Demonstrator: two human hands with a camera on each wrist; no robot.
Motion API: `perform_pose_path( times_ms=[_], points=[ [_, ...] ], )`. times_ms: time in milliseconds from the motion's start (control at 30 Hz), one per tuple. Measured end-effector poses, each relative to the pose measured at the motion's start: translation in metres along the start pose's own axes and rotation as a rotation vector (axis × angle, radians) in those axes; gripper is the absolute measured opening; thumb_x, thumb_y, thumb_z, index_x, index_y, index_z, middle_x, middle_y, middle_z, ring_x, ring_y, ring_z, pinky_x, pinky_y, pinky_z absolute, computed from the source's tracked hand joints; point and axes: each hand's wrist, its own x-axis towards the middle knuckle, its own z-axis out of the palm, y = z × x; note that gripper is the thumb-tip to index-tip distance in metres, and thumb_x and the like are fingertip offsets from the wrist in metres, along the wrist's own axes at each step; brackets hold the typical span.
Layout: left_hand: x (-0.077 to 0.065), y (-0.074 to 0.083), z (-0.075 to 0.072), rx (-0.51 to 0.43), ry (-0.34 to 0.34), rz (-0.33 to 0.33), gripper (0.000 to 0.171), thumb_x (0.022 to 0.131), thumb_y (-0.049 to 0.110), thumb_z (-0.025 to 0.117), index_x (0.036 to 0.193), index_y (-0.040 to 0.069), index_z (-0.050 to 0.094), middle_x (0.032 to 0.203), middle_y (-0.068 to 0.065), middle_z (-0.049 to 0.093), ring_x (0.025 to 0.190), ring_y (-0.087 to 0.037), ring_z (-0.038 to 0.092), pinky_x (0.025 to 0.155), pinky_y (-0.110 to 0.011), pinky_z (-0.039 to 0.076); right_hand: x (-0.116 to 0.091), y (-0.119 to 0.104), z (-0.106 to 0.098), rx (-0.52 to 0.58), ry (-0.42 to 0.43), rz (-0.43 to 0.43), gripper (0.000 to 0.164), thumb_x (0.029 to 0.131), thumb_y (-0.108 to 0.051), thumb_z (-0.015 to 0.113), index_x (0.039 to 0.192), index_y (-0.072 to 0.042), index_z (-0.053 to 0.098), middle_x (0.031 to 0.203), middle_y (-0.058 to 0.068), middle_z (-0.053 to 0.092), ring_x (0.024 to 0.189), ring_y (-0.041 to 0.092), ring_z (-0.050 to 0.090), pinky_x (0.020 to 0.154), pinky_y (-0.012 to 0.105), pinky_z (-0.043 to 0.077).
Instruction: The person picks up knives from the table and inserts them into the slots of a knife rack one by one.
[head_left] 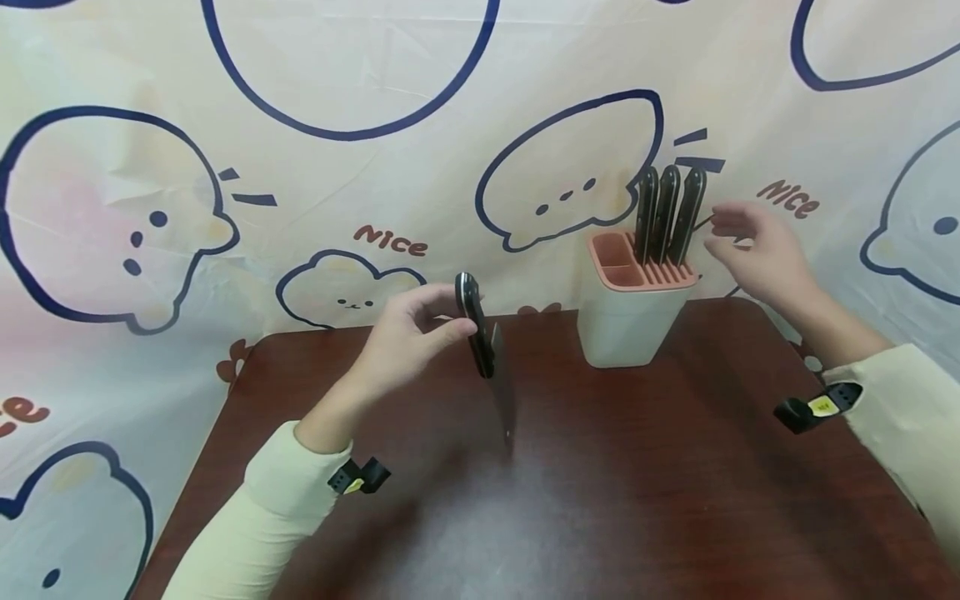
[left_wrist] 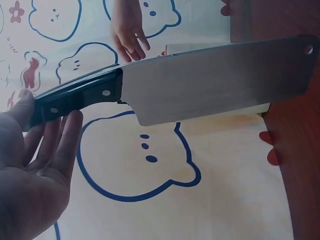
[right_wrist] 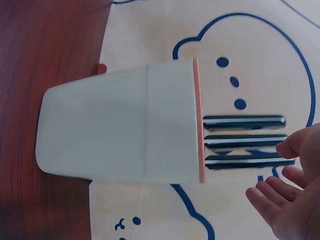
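Note:
My left hand (head_left: 408,332) grips a cleaver (left_wrist: 215,80) by the end of its black riveted handle, thumb on one side and fingers on the other. Its broad blade hangs downward over the table, seen nearly edge-on in the head view. To the right stands a pale knife holder (head_left: 630,329) with a pink slotted top. Three black-handled knives (head_left: 663,218) stick up from its slots, their blades hidden inside. Beside those handles my right hand (head_left: 757,250) hovers with relaxed, slightly bent fingers and holds nothing.
A dark reddish-brown table (head_left: 585,492) lies under both hands, its back edge close behind the knife holder. Behind it hangs a pale cloth (head_left: 360,192) printed with cartoon shapes. The holder's top also has open compartments on its left side.

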Motion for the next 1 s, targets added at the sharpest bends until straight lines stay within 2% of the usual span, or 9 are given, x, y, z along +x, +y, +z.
perform_pose_path(
  times_ms=[200, 467, 633, 733, 867, 1000],
  points=[
    [0.005, 0.011, -0.006, 0.045, 0.018, -0.042, 0.033, 0.091, 0.012, 0.078, 0.121, 0.003, 0.069, 0.108, -0.007, 0.072, 0.098, -0.02, 0.071, 0.09, -0.033, 0.058, -0.016, -0.014, 0.002, 0.043, -0.009, -0.026, 0.057, 0.103, -0.029, 0.055, 0.152, -0.002, 0.041, 0.147, 0.024, 0.05, 0.134, 0.041, 0.047, 0.107, 0.061, 0.04],
    [0.016, 0.023, -0.005, 0.093, 0.052, -0.039, 0.034, 0.088, 0.015, 0.082, 0.118, 0.005, 0.071, 0.105, -0.006, 0.072, 0.095, -0.018, 0.07, 0.088, -0.031, 0.058, -0.033, -0.042, 0.012, 0.093, -0.089, -0.049, 0.055, 0.104, -0.026, 0.057, 0.151, -0.005, 0.041, 0.147, 0.022, 0.049, 0.136, 0.039, 0.046, 0.107, 0.062, 0.041],
    [0.024, 0.026, -0.004, 0.091, 0.074, -0.019, 0.035, 0.087, 0.013, 0.082, 0.118, 0.004, 0.07, 0.104, -0.007, 0.072, 0.094, -0.019, 0.07, 0.086, -0.032, 0.059, -0.042, -0.06, 0.022, 0.143, -0.114, -0.1, 0.051, 0.103, -0.023, 0.06, 0.149, -0.007, 0.045, 0.144, 0.017, 0.051, 0.133, 0.033, 0.048, 0.107, 0.059, 0.042],
    [0.029, 0.027, -0.003, 0.091, 0.086, -0.007, 0.033, 0.087, 0.013, 0.082, 0.117, 0.004, 0.07, 0.102, -0.007, 0.073, 0.093, -0.018, 0.07, 0.086, -0.032, 0.059, -0.045, -0.069, 0.029, 0.193, -0.126, -0.156, 0.046, 0.102, -0.017, 0.062, 0.145, -0.006, 0.049, 0.141, 0.013, 0.055, 0.129, 0.028, 0.052, 0.108, 0.041, 0.047],
    [0.036, 0.029, -0.002, 0.108, 0.099, 0.002, 0.032, 0.087, 0.014, 0.082, 0.116, 0.004, 0.071, 0.1, -0.007, 0.073, 0.092, -0.018, 0.07, 0.087, -0.033, 0.057, -0.049, -0.08, 0.036, 0.255, -0.139, -0.216, 0.044, 0.101, -0.014, 0.064, 0.142, -0.005, 0.053, 0.137, 0.013, 0.059, 0.124, 0.026, 0.056, 0.095, 0.014, 0.048],
    [0.041, 0.031, -0.001, 0.13, 0.113, 0.008, 0.033, 0.087, 0.015, 0.083, 0.116, 0.005, 0.071, 0.099, -0.006, 0.074, 0.091, -0.017, 0.07, 0.087, -0.033, 0.056, -0.051, -0.092, 0.043, 0.308, -0.156, -0.23, 0.045, 0.1, -0.019, 0.066, 0.142, -0.009, 0.054, 0.136, 0.01, 0.061, 0.121, 0.023, 0.059, 0.094, 0.014, 0.049]
  ],
)
